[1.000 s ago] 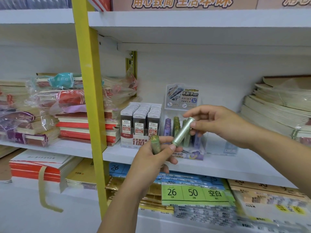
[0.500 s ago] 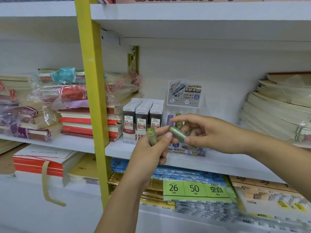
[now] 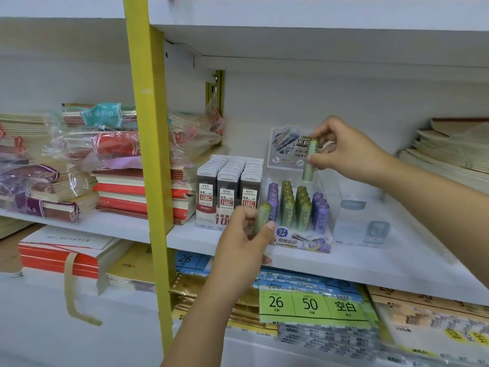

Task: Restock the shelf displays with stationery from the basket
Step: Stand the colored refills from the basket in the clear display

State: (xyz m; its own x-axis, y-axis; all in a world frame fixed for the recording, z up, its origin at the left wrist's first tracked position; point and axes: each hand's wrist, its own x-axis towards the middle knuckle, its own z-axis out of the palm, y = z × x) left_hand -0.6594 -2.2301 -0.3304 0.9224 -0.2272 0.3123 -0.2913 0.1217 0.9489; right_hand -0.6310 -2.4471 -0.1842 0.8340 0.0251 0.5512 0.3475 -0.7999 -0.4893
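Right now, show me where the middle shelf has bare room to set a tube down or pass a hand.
Bare board lies between the clear case and the notebook stack at right. A narrow strip runs between the yellow post and the lead-refill box. Crowded: the tube display, with the left hand in front and the right hand above.
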